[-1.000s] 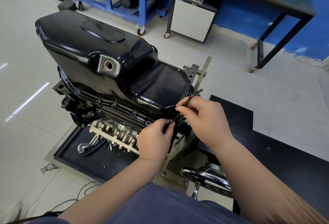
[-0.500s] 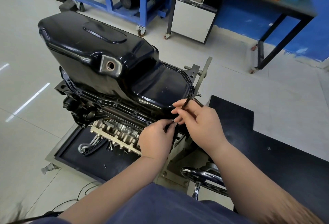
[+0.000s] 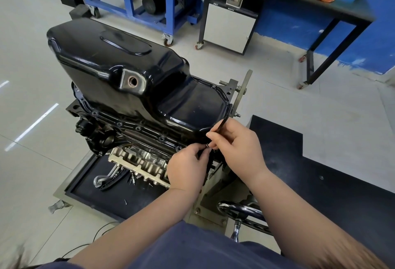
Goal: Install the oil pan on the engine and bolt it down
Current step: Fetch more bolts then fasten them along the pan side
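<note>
Glossy black pressed-steel oil pan (image 3: 119, 72), seated on the inverted engine (image 3: 128, 132) on a work stand; one round drain hole (image 3: 133, 81) in a bare-metal boss faces near. Small bolt heads dot the near flange. At the pan's near right corner, the right hand (image 3: 239, 146) pinches a slim black hex key (image 3: 218, 128), and the left hand (image 3: 188, 168) closes its fingertips on a small bolt (image 3: 207, 145). One black handwheel (image 3: 243, 213) sits near. Writing on the far cabinet (image 3: 229, 27) is too small to read.
</note>
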Action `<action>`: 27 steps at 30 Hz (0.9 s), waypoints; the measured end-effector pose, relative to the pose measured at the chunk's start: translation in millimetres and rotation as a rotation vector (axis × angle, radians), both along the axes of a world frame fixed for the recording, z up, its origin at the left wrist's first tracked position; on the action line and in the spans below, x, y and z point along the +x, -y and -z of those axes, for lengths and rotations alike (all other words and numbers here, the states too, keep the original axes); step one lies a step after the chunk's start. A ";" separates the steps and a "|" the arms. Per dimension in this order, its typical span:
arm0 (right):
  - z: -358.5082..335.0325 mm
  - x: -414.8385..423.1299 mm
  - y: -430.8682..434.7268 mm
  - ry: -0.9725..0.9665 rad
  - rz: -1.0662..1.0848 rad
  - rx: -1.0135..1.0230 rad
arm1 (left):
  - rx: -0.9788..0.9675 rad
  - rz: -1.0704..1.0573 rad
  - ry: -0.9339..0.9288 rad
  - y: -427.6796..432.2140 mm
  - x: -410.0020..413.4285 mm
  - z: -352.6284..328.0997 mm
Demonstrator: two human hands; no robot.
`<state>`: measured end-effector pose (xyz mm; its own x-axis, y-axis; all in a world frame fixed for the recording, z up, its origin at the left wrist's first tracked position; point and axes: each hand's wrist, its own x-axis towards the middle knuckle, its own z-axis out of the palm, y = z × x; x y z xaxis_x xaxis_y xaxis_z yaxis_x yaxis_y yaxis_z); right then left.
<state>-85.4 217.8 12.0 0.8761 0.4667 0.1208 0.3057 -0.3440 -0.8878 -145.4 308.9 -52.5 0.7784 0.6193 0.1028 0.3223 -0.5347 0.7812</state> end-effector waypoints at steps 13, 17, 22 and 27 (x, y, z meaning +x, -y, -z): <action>1.9 1.7 -1.5 0.007 0.041 -0.011 | 0.011 -0.002 -0.025 1.3 0.2 -2.7; 1.4 3.2 -2.7 -0.034 -0.022 -0.002 | 0.030 -0.010 -0.018 1.2 0.4 -1.5; 0.2 0.9 0.8 -0.038 -0.076 0.015 | 0.048 -0.010 -0.037 0.9 2.2 -1.4; 5.0 1.0 0.2 -0.036 0.004 0.041 | 0.043 -0.005 -0.015 0.9 1.0 -1.7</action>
<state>-84.4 217.6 7.0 0.8819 0.4589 0.1083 0.2721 -0.3078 -0.9117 -144.5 307.9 -50.9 0.7772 0.6181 0.1179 0.3359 -0.5660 0.7529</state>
